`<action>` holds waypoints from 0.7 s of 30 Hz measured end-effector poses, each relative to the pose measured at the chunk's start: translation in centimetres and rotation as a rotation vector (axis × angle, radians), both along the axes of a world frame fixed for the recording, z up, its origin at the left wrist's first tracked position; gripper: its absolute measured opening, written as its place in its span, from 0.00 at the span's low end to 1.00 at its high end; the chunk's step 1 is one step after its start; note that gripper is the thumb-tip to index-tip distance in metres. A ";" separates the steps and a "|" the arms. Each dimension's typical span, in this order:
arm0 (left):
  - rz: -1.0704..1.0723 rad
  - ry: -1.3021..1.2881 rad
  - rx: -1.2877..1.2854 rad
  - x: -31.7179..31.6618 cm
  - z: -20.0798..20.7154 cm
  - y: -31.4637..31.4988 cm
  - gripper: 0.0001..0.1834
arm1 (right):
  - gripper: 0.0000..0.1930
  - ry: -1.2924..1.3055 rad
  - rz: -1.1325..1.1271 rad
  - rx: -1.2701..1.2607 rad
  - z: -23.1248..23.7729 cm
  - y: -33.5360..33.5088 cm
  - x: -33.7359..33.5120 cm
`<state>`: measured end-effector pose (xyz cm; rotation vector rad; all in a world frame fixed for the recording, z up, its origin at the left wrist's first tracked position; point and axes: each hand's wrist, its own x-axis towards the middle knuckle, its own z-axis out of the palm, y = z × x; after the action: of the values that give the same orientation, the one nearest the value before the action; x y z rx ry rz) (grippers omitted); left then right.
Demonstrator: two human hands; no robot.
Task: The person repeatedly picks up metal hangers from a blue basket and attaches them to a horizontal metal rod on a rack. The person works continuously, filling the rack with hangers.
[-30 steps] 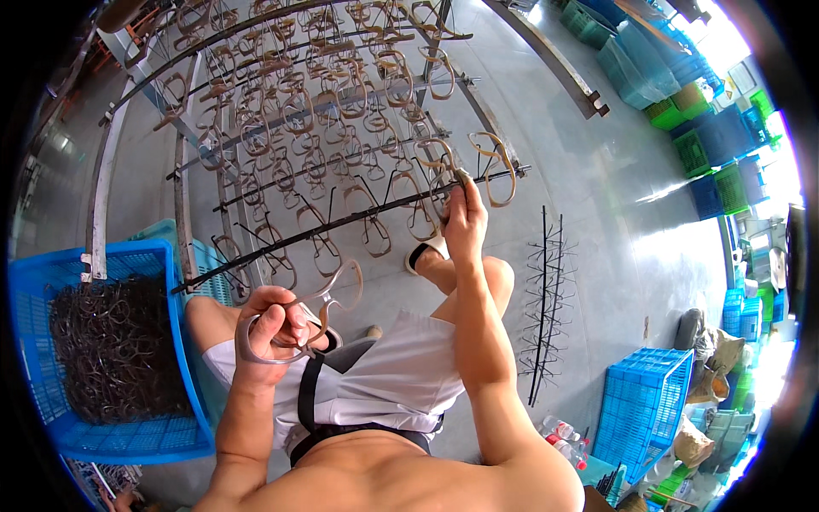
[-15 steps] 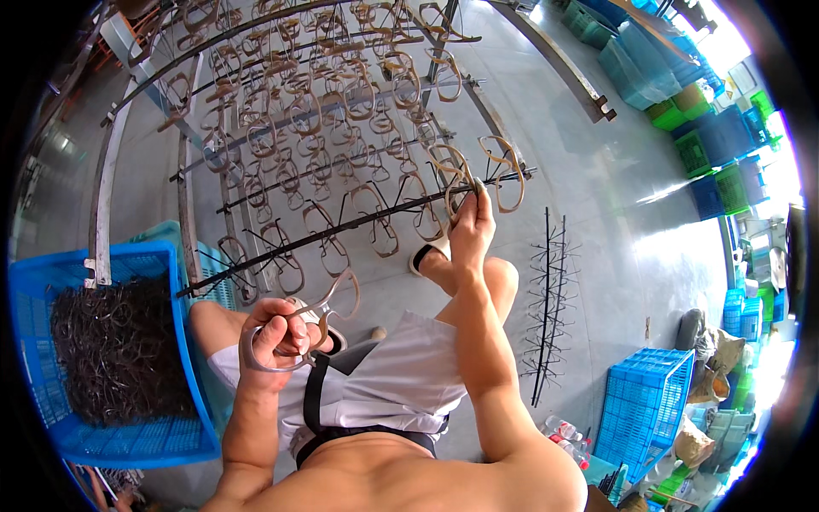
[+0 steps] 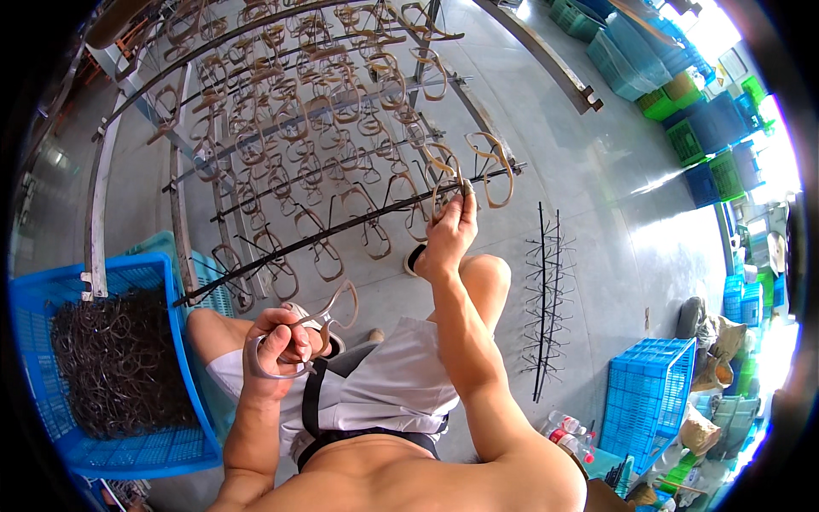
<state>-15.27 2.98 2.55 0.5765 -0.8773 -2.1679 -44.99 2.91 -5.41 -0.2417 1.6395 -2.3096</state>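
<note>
My left hand [image 3: 277, 346] is closed around brownish-grey eyeglass frames [image 3: 345, 309] above my lap; the fingers hide part of them, so I cannot tell how many it holds. At the right part of the nearest black rod [image 3: 337, 229], my right hand [image 3: 450, 235] pinches another eyeglass frame [image 3: 442, 158] against the rod. Beside it, a paler eyeglass frame [image 3: 499, 179] hangs at the rod's right end. Further left along the same rod, several eyeglass frames [image 3: 368, 230] hang from thin prongs.
Behind that rod, a metal rack [image 3: 98, 205] carries more rods with hanging frames. A blue crate [image 3: 183, 363] of dark tangled pieces stands at my left. Pronged rods [image 3: 543, 299] lie on the floor to the right, near plastic bottles [image 3: 570, 435] and a blue crate [image 3: 646, 401].
My right hand has shifted slightly left and nearer me, still gripping the eyeglass frame at the rod. My left hand keeps its hold on its frames. The whole view has shifted a little.
</note>
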 end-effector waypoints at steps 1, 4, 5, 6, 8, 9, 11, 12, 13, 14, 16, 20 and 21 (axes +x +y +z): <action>-0.002 -0.001 0.000 -0.1 0.0 0.0 0.14 | 0.12 -0.016 0.010 -0.022 0.0 0.1 -0.1; -0.009 -0.006 -0.001 -0.3 0.0 0.0 0.14 | 0.11 0.005 0.011 -0.052 -0.6 0.1 -0.3; -0.014 -0.008 -0.002 -0.4 0.0 0.0 0.14 | 0.10 0.058 -0.011 -0.037 -1.3 -0.1 -0.5; -0.015 -0.011 -0.002 -0.4 0.1 0.0 0.14 | 0.09 0.110 -0.029 -0.022 -1.0 -0.3 -0.4; -0.033 -0.020 -0.019 -0.4 0.0 0.1 0.13 | 0.08 0.017 0.000 -0.097 -0.3 -0.4 0.0; -0.041 -0.024 -0.029 -0.3 0.0 0.1 0.12 | 0.08 -0.029 0.015 -0.135 0.4 -0.4 0.3; -0.039 -0.035 -0.023 -0.3 0.0 0.2 0.13 | 0.08 -0.064 0.050 -0.145 0.8 -0.2 0.3; -0.041 -0.039 -0.020 -0.4 0.0 0.2 0.13 | 0.08 -0.080 0.065 -0.150 0.9 0.0 0.2; -0.043 -0.026 -0.013 -0.5 0.1 0.2 0.13 | 0.09 -0.077 0.074 -0.125 0.9 0.1 0.1; -0.044 -0.013 -0.005 -0.6 0.3 0.3 0.13 | 0.11 -0.074 0.082 -0.099 0.8 0.2 0.0; -0.051 -0.002 0.003 -0.8 0.4 0.2 0.13 | 0.13 -0.057 0.105 -0.072 0.9 0.4 -0.1; -0.061 -0.015 -0.003 -1.3 0.4 0.3 0.13 | 0.15 0.062 0.181 -0.028 0.4 0.9 -0.6; -0.058 -0.020 -0.006 -1.3 0.5 0.3 0.13 | 0.15 0.107 0.207 -0.009 0.4 1.0 -0.7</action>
<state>-16.61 3.28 3.03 0.5771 -0.9212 -2.2145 -45.65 3.93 -5.03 -0.5198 1.5715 -2.1815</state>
